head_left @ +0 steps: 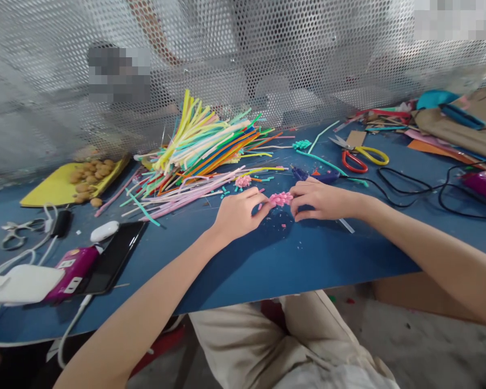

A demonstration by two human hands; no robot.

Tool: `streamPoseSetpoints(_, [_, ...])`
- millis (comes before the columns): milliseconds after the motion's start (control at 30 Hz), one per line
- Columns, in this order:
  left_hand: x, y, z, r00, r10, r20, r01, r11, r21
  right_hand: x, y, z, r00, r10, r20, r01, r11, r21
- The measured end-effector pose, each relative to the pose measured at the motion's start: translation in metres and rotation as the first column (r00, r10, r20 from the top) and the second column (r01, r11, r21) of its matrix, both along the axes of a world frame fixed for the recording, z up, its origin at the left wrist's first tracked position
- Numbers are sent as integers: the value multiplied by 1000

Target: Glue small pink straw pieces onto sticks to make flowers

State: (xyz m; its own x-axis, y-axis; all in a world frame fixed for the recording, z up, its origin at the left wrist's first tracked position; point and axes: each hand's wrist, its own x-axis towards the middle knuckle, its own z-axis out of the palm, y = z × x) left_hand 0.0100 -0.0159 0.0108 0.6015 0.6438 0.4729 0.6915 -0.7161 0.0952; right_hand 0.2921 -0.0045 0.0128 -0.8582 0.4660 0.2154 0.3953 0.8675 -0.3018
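A pink, knobbly spike-shaped craft piece (281, 199) is held between my two hands above the blue table. My left hand (238, 212) pinches its left end between thumb and fingertips. At the other end, the fingers of my right hand (314, 200) are closed on it, partly hiding that end. Just behind my right hand lies a blue glue gun (326, 176), with a clear glue stick (347, 226) showing below the hand. A second pink cluster (243, 181) rests beyond my left hand, and a teal spike-shaped piece (302, 145) lies farther back.
A large pile of coloured stems (210, 143) lies at the back. On the right are scissors (358, 154) and black cable (405, 186). To the left stand a phone (115, 259), a purple power strip (75, 273), a white charger (26, 283) and small scissors (18, 232). Perforated metal (210, 54) rises behind.
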Motion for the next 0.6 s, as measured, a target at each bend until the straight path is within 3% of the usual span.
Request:
streamPoseSetpoints(167, [-2,2,1,1000,10,8,-10,1000,-4,-4,-3,-3,998,-24,52,26,999,-43])
streamPoseSetpoints(367, [-5,3,1,999,28,30,-28,1000,-14,-3,-2,3,990,-98,-99,83,985,-154])
streamPoseSetpoints(600, [-7,6,2,1000,19,20,-18,999,-47,0,-1,3,986,-133,-103,107,968,-227])
